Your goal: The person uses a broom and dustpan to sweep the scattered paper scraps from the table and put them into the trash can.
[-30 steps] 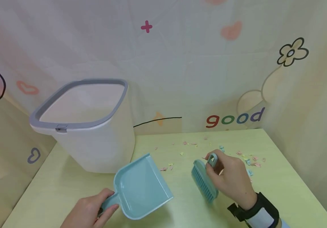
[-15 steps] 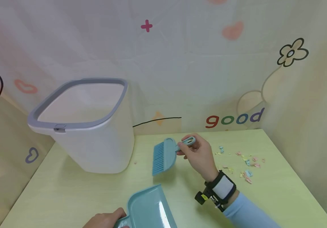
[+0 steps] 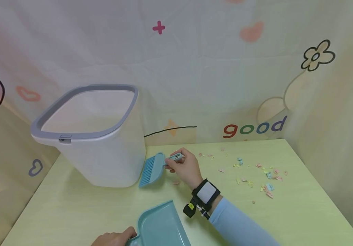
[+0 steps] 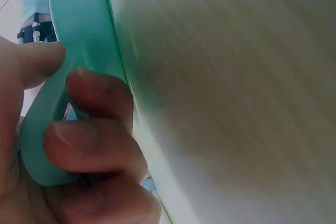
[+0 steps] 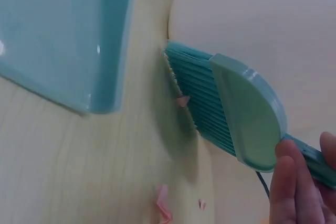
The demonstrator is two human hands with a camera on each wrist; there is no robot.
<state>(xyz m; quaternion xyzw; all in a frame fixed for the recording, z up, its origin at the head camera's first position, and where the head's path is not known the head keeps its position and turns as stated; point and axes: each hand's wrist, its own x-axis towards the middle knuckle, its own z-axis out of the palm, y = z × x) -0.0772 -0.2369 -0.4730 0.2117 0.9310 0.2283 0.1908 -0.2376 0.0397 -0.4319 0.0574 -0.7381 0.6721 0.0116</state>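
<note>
My left hand [image 3: 116,237] grips the handle of a light blue dustpan [image 3: 161,225] at the bottom of the head view. In the left wrist view its fingers [image 4: 97,140] curl round the looped handle, with the pan low over the table. Farther back, my right hand [image 3: 185,167] pinches the short handle of a matching hand brush [image 3: 157,169]. Its bristles point left and down, right beside the white bin. A small pink paper scrap [image 5: 182,101] sits at the bristle tips in the right wrist view.
The tall white bin [image 3: 111,160] with a grey-blue rim, lidless, stands at the back left. Several pink, yellow and blue paper scraps [image 3: 268,175] lie scattered on the right of the pale table [image 3: 302,218]. A printed curtain [image 3: 194,68] hangs behind.
My right hand has carried the brush left across the table to the bin's side, its bristles turned leftward. My left hand has drawn the dustpan down toward the near edge and slightly right.
</note>
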